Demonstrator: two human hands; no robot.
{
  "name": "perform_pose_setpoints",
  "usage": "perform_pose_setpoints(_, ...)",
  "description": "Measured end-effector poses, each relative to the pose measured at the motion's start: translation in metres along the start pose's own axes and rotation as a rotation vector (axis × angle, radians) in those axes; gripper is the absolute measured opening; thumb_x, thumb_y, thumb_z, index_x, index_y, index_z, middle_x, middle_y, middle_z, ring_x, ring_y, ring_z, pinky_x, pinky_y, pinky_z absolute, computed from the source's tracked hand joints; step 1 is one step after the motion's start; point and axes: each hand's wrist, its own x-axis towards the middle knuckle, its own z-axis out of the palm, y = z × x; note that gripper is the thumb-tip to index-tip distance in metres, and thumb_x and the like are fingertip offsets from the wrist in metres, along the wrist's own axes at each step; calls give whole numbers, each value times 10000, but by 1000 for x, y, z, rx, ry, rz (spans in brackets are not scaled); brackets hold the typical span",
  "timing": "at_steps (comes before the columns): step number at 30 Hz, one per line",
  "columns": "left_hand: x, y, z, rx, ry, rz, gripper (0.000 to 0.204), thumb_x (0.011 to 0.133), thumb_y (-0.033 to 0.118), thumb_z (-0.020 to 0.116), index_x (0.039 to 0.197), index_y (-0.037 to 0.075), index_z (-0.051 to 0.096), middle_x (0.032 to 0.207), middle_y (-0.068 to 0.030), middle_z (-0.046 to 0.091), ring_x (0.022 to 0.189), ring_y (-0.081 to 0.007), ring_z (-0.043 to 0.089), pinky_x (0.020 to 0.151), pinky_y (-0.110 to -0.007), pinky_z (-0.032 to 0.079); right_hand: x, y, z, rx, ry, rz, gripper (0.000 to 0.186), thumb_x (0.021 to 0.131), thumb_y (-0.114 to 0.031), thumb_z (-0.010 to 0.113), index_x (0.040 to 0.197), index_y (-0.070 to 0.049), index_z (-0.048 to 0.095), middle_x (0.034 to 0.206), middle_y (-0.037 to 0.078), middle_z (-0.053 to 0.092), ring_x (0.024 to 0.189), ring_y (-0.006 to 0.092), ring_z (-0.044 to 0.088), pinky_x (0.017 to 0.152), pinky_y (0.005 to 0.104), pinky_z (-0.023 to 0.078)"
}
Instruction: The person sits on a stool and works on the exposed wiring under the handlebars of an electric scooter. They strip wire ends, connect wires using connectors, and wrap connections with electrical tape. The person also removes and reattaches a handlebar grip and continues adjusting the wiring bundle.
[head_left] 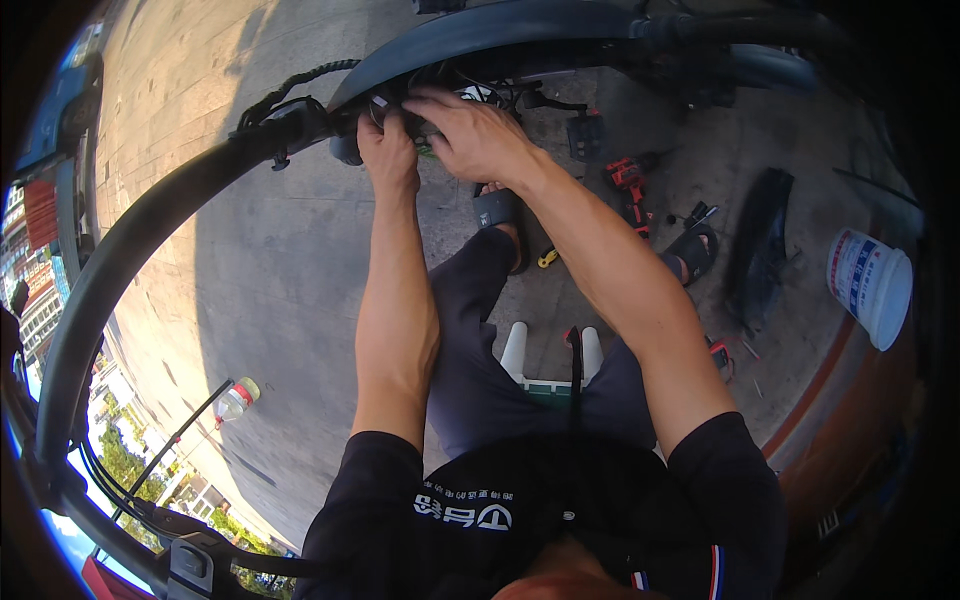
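1. The middle of the view is the middle of the clock. A big, curved, dark grey bar [450, 42] goes across the top at 12 o'clock.
2. A small dark piece with a pale patch [380, 103] is under this bar, at 11 o'clock.
3. The left hand [388, 150] is at 11 o'clock. Its thumb and fingers are bent, a little apart, at the sides of the small piece. I cannot tell if it grips it tight.
4. The right hand [478, 132] is at 12 o'clock, just beside the left. It is partly open, with its fingers reaching toward the same spot. I cannot tell if it has hold of anything.
5. A black, bumpy cable [305, 76] bends near the bar, at 11 o'clock.
6. A red and black power drill [625, 176] lies on the grey stone floor [300, 270], between 1 and 2 o'clock.
7. A long, black, curved piece [757, 245] lies between 2 and 3 o'clock.
8. A white round bucket [880, 290] is at 3 o'clock.
9. A clear bottle with a red band [236, 400] is at 8 o'clock.
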Motion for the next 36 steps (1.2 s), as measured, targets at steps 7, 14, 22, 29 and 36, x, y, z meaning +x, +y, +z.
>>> perform_pose_setpoints(7, -1, -5, 12, 38, 103, 36, 152, 908, 87, 564, 1015, -19, 548, 898, -87, 660, 771, -150, 616, 707, -287, 512, -5, 8, -13, -208, -177, 122, 316, 848, -191, 619, 1134, -69, 676, 1262, 94, 578, 1075, 332, 633, 889, 473, 548)
perform_pose_setpoints(14, -1, 3, 18, -130, 87, 16, 104, 898, 56, 576, 987, 36, 527, 855, -72, 646, 727, -144, 614, 655, -274, 506, -4, 21, -9, -219, -19, 24, 288, 835, -223, 653, 1060, -45, 679, 1254, 93, 595, 1046, 356, 624, 905, 457, 528)
perform_pose_setpoints(22, 4, 6, 11, -209, 93, -46, 88, 900, 32, 589, 955, 75, 534, 872, -61, 638, 737, -161, 614, 621, -291, 511, -2, 38, -7, 17, 37, 22, 217, 847, -197, 656, 1003, -48, 677, 1061, 123, 659, 961, 355, 642, 817, 438, 540)
perform_pose_setpoints(29, 4, 13, 11, -218, 110, -97, 61, 911, 61, 591, 952, 70, 548, 865, -58, 647, 686, -126, 601, 519, -245, 469, 7, 39, 8, 49, 194, 75, 221, 853, -228, 657, 1015, -80, 686, 996, 137, 688, 911, 363, 673, 772, 444, 553)
perform_pose_setpoints(36, 2, 20, 10, -214, 83, -137, 49, 932, 95, 614, 950, 82, 570, 856, -50, 664, 739, -143, 653, 535, -251, 487, 19, 38, 9, 98, 181, 98, 259, 856, -208, 630, 1090, -123, 701, 978, 143, 715, 907, 358, 683, 779, 455, 561)
